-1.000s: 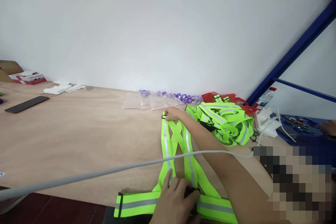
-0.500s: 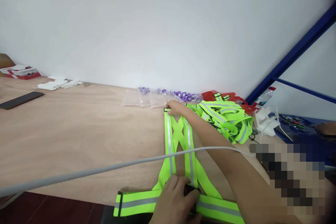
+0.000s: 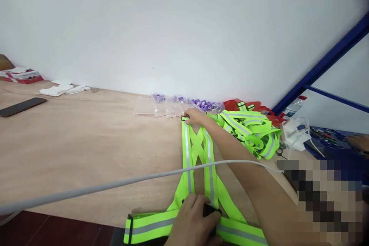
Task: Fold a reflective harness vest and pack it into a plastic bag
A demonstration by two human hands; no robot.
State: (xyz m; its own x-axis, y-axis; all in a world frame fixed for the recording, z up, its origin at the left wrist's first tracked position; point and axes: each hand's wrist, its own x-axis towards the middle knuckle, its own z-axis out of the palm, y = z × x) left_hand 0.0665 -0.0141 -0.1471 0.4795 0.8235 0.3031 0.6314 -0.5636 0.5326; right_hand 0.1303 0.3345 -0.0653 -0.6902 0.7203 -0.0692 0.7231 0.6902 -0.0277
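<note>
A yellow-green reflective vest made of straps with grey stripes lies flat on the wooden table, its shoulder straps pointing to the wall and its waist belt along the near edge. My left hand is closed over the middle of the belt, around a black buckle that it partly hides. With my right arm stretched out, my right hand pinches the far end of the shoulder straps beside a black slider; its fingertips are partly hidden. A heap of similar reflective straps lies right of my right hand.
A grey cable crosses in front of the vest and my right forearm. Clear plastic bags and purple items lie by the wall. A phone-like dark slab lies left. Another person's hand shows far right.
The camera view has shifted slightly. Both hands keep their hold on the vest, which lies almost as before. The other person's hand at far right has moved a little.
</note>
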